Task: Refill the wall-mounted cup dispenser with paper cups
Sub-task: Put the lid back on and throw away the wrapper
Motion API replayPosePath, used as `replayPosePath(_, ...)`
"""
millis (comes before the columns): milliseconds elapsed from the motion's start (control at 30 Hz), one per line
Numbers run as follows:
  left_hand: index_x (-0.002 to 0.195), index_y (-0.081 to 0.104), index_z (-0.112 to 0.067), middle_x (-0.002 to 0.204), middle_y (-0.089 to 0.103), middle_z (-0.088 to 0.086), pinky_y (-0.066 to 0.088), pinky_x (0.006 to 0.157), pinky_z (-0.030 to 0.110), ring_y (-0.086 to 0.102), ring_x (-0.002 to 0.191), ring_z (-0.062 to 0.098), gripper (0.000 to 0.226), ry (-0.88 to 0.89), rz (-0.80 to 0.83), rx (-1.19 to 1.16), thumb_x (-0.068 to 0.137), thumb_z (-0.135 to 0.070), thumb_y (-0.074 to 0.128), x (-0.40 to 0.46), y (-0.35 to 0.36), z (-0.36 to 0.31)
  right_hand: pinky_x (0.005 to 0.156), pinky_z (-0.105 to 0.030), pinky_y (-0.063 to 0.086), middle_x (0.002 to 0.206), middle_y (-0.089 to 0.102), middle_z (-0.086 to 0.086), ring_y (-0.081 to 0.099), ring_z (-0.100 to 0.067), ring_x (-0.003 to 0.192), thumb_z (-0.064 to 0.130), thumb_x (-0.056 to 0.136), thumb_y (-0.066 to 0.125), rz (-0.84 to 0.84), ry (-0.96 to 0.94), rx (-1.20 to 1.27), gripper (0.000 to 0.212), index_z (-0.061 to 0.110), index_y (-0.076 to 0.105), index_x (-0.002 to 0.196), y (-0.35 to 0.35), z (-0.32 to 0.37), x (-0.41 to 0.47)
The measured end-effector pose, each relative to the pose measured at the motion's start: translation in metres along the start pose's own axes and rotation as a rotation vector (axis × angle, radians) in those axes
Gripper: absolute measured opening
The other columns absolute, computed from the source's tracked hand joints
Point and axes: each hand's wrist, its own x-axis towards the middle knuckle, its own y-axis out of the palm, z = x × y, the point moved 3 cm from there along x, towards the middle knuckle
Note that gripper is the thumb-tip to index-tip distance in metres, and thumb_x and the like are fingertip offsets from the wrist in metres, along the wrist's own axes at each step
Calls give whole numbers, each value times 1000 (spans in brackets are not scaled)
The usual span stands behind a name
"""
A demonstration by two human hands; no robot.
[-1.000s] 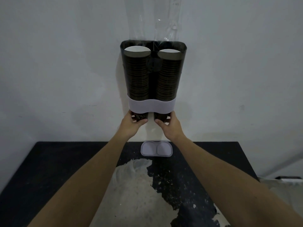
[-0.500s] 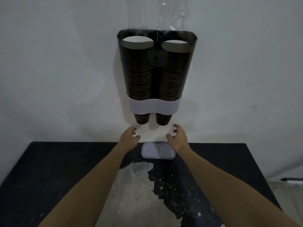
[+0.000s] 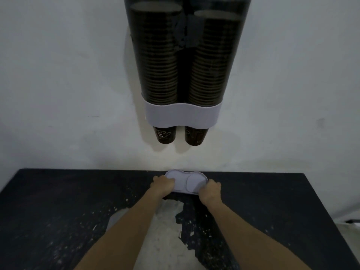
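A dark twin-tube cup dispenser (image 3: pixel 185 55) hangs on the white wall, with a white band (image 3: pixel 183 114) across its base. Both tubes hold tall stacks of dark paper cups, and one cup pokes out under each tube, left cup (image 3: pixel 165 135) and right cup (image 3: pixel 195 136). Below, on the black table by the wall, lies the dispenser's white double-round lid (image 3: pixel 191 182). My left hand (image 3: pixel 162 186) grips the lid's left end and my right hand (image 3: pixel 210 190) grips its right end.
The black table (image 3: pixel 58 211) has a big patch of worn, flaking white surface (image 3: pixel 161 230) between my forearms. The table's right edge drops off toward a pale floor (image 3: pixel 350 230).
Both hands dropped from the cups under the dispenser down to the table and closed on the white lid. The camera moved closer to the wall.
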Motion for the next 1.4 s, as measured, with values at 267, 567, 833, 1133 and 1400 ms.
replayPosePath(267, 145, 39, -1, 138, 55, 19, 51, 88, 36, 62, 111, 33, 58, -44, -36, -703, 105, -42, 38, -66, -57, 4, 84, -34, 48, 117, 62, -15, 57, -25, 100, 4, 101, 51, -28, -172, 186, 13, 6, 55, 114, -57, 26, -59)
replayPosePath(567, 120, 59, 17, 113, 65, 25, 50, 88, 31, 63, 90, 29, 32, -6, -5, -1056, 89, 9, 64, -155, -142, 21, 86, -23, 52, 113, 58, -1, 60, -18, 105, 5, 95, 62, 35, -490, 232, 24, 20, 53, 111, -126, 81, -145)
replayPosePath(833, 135, 50, 9, 131, 59, 26, 49, 94, 33, 60, 110, 31, 44, 299, -47, -1117, 92, 10, 60, -239, -210, -4, 76, -13, 46, 123, 49, 6, 55, -7, 103, 39, 76, 87, -20, -715, 237, 74, 24, 45, 136, -189, 127, -210)
replayPosePath(1133, 112, 58, -1, 113, 65, 17, 55, 76, 26, 66, 97, 21, 21, 655, -104, -1177, 93, 6, 62, -299, -276, -63, 79, -17, 50, 120, 49, 6, 59, -7, 102, 35, 80, 85, -269, -969, 298, 73, 26, 48, 142, -280, 183, -245)
replayPosePath(1400, 124, 55, 7, 120, 61, 21, 54, 87, 30, 64, 103, 26, 32, 719, -321, -1069, 95, -3, 64, -312, -313, -118, 83, -23, 45, 126, 51, 2, 58, -16, 102, 40, 87, 77, -360, -957, 265, 69, 20, 48, 146, -323, 229, -234)
